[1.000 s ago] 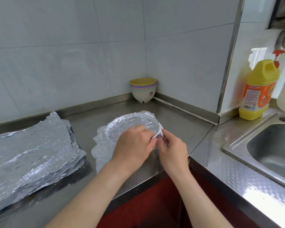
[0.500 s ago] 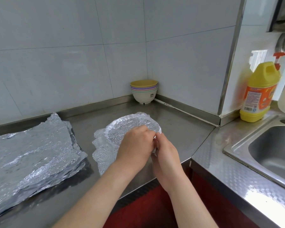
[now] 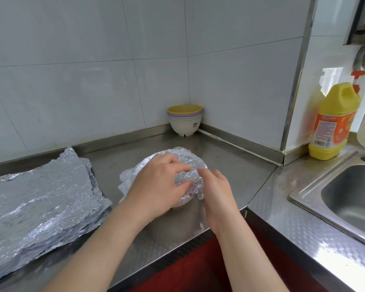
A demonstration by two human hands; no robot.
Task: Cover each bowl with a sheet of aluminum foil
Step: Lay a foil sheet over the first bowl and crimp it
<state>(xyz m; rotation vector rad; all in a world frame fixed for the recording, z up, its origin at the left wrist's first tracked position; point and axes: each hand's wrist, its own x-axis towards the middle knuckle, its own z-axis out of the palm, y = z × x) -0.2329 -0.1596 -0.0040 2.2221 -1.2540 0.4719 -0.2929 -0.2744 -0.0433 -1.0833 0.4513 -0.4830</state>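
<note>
A white bowl (image 3: 180,204) stands near the front edge of the steel counter, with a crinkled foil sheet (image 3: 184,160) draped over its top. My left hand (image 3: 158,186) lies over the near left part of the foil, fingers curled and pressing it down against the rim. My right hand (image 3: 216,189) pinches the foil at the bowl's right side, where it is bunched and folded down. A loose flap of the sheet sticks out to the left. A stack of coloured bowls (image 3: 184,120), yellow on top, sits in the far corner.
A pile of foil sheets (image 3: 40,197) lies on the counter at the left. A yellow detergent bottle (image 3: 333,121) stands at the right beside the sink (image 3: 350,194). The steel counter (image 3: 236,165) ends just under my wrists.
Both hands have worked the foil down round the bowl's near right rim. The foil there is now crumpled and folded under, and the left hand has slid further over the top.
</note>
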